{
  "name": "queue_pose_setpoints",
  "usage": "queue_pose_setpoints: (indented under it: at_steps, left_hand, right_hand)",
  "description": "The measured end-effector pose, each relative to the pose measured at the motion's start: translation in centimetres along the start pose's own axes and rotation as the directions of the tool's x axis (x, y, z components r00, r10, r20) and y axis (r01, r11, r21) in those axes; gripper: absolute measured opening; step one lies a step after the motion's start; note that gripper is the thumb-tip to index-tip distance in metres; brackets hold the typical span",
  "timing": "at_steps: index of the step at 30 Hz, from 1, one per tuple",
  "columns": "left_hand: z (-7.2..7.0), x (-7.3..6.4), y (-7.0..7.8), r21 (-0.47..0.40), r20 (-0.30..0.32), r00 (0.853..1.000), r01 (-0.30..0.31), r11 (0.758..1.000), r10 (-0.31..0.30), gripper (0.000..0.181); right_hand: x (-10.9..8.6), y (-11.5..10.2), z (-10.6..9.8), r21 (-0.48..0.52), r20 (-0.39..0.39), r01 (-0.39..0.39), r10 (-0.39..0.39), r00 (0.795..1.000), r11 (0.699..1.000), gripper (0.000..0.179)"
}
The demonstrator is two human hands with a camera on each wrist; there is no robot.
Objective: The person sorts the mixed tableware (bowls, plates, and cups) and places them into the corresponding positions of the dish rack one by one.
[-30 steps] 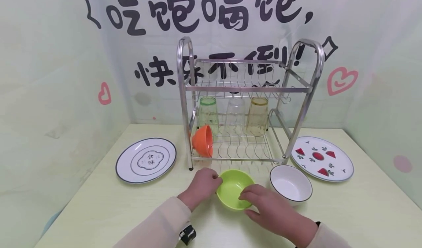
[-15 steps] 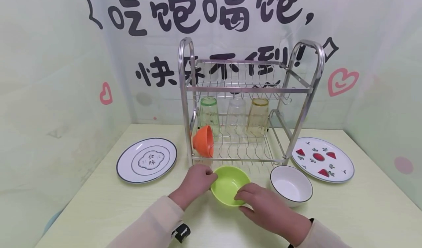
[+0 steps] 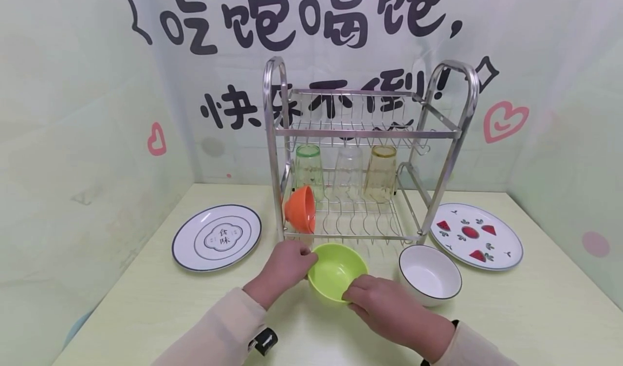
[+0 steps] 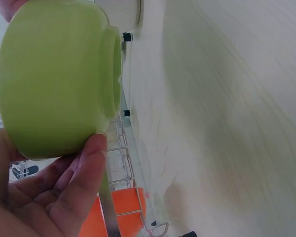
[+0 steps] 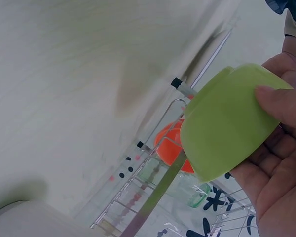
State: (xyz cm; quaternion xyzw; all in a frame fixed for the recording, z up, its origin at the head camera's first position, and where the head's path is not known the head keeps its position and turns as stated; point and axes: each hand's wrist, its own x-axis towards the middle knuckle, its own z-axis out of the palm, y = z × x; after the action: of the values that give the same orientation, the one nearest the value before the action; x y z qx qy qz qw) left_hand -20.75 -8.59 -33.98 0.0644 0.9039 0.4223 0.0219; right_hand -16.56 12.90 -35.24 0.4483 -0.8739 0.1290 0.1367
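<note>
A lime-green bowl [image 3: 336,273] is held off the table in front of the dish rack, its inside facing up toward the head camera. My left hand [image 3: 284,266] pinches the bowl's left rim; in the left wrist view its fingers [image 4: 91,153] lie against the outer wall near the foot ring. On the near right side, my right hand [image 3: 389,306] grips the rim, with the thumb [image 5: 274,101] on the outside wall in the right wrist view. An orange bowl [image 3: 298,210] stands on its side at the left end of the rack's lower shelf, just beyond the left hand.
The two-tier metal dish rack [image 3: 367,133] holds upside-down green [image 3: 309,171], clear [image 3: 348,174] and yellow [image 3: 381,174] glasses. A white bowl [image 3: 428,274] stands close to my right hand. Plates lie on the table [image 3: 160,323]: one at left [image 3: 194,241], a watermelon-patterned one [image 3: 501,247] at right.
Both hands have shifted a little left and toward the rack with the green bowl. The right fingers have closed in on the rim. The rack and other dishes stay put.
</note>
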Motion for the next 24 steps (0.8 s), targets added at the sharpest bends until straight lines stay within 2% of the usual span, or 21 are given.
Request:
queue_pose_setpoints:
  at_steps: [6,14,20,24]
  left_hand:
    - [-0.3,-0.1,0.3,-0.013,-0.005,1.0,-0.009,1.0,0.008,0.024]
    - [-0.3,0.1,0.3,-0.016,-0.012,1.0,0.003,1.0,-0.003,0.024]
    - [-0.3,0.3,0.8,-0.034,-0.025,0.999,0.039,0.999,-0.04,0.018]
    - [-0.5,0.3,1.1,-0.054,-0.076,0.997,0.026,0.998,-0.03,0.02]
  right_hand:
    - [0.0,0.1,0.1,-0.071,-0.066,0.064,-0.069,0.995,0.995,0.013]
    - [0.3,0.1,0.1,-0.104,-0.124,0.101,-0.113,0.986,0.99,0.016]
    - [0.6,0.2,0.0,-0.088,-0.152,0.071,-0.084,0.985,0.994,0.015]
    - [0.7,0.2,-0.2,-0.062,-0.152,0.029,-0.038,0.988,0.998,0.015]
